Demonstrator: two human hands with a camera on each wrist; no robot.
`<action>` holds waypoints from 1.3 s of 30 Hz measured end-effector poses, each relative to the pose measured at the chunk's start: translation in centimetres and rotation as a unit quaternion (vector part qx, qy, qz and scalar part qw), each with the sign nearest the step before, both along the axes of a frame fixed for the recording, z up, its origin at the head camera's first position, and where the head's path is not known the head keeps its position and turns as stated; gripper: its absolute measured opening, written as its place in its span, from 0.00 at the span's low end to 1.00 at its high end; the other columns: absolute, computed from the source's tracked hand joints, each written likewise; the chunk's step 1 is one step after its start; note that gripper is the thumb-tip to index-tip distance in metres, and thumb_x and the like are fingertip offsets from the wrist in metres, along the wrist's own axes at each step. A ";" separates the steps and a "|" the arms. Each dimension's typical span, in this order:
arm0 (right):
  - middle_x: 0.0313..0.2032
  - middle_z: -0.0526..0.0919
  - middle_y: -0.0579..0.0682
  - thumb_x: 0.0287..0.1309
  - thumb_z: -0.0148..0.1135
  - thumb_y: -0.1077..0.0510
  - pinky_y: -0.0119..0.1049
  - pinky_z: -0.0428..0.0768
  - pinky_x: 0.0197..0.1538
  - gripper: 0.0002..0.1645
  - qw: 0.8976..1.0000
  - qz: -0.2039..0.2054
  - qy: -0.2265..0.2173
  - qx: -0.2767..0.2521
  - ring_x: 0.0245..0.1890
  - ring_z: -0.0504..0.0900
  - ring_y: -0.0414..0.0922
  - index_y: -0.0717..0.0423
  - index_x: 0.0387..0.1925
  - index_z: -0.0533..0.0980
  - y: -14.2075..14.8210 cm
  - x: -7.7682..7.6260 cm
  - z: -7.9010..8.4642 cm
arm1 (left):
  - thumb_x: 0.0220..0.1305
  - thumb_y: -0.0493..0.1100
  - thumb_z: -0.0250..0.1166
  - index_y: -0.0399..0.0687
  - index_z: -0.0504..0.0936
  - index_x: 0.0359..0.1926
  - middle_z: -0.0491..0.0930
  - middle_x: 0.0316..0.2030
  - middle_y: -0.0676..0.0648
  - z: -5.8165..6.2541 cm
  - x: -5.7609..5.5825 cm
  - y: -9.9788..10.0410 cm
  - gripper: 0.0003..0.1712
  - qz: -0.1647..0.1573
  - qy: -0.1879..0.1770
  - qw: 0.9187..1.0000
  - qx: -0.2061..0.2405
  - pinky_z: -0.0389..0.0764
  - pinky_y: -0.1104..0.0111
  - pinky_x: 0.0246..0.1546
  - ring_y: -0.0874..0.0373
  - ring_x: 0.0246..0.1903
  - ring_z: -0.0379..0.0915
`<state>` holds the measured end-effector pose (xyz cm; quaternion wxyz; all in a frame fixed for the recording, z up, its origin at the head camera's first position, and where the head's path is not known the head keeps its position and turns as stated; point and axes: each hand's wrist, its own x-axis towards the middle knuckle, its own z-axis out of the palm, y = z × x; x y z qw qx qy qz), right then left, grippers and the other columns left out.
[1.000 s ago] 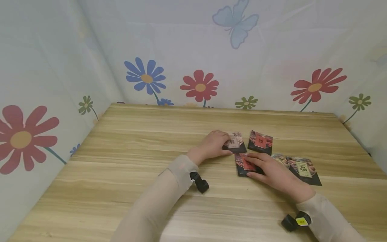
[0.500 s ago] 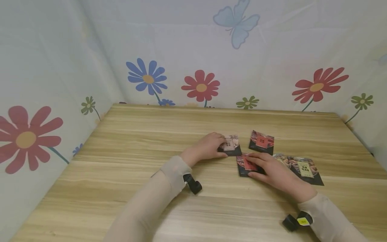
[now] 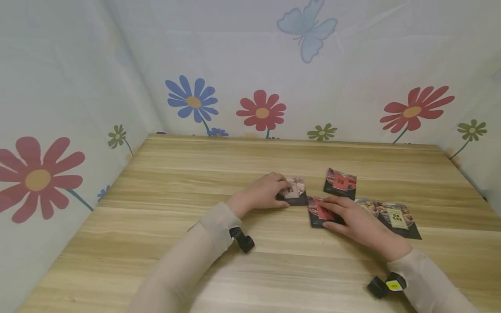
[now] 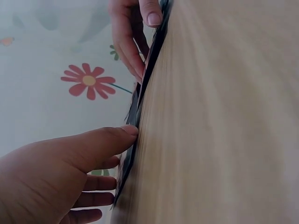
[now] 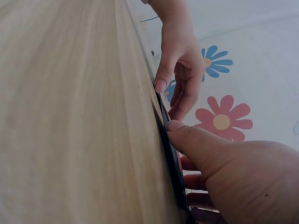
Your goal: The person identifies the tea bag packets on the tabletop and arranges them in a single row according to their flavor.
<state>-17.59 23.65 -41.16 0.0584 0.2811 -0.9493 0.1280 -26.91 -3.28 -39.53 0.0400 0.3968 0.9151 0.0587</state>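
Note:
My left hand holds a flat dark packet with a food picture and pale pink label. In the left wrist view its thumb touches the packet's near edge and the fingers lie over the top. A short way to the right, my right hand holds a similar packet with a red label, partly covered by the fingers. Its thumb meets the near edge in the right wrist view. Both packets lie on the table.
Behind my right hand lies a second red-labelled packet. Two yellow-labelled ones lie to the right, one in plain sight, the other half hidden by the hand. The wooden table ends at a flower-printed curtain.
My left hand has drawn the pink-labelled packet left and slightly nearer, away from the red-labelled packet behind. My right hand stays in place on its packet.

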 end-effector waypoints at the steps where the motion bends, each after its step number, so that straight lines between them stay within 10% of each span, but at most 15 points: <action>1: 0.61 0.74 0.58 0.59 0.64 0.43 0.56 0.76 0.59 0.34 1.000 0.001 0.001 -0.001 0.61 0.73 0.57 0.55 0.62 0.73 0.0 0.0 0.0 | 0.62 0.60 0.63 0.49 0.71 0.65 0.72 0.61 0.46 0.1 0.1 -0.2 0.35 -0.001 -0.001 1.000 0.000 0.67 0.62 0.68 0.52 0.63 0.66; 39: 0.60 0.75 0.58 0.58 0.64 0.44 0.56 0.75 0.59 0.33 1.000 -0.002 -0.001 0.000 0.60 0.74 0.57 0.56 0.61 0.74 -0.1 0.0 0.0 | 0.62 0.59 0.63 0.47 0.72 0.64 0.73 0.61 0.46 0.5 2.8 -5.2 0.34 -0.019 0.002 1.000 -0.019 0.68 0.63 0.67 0.53 0.62 0.67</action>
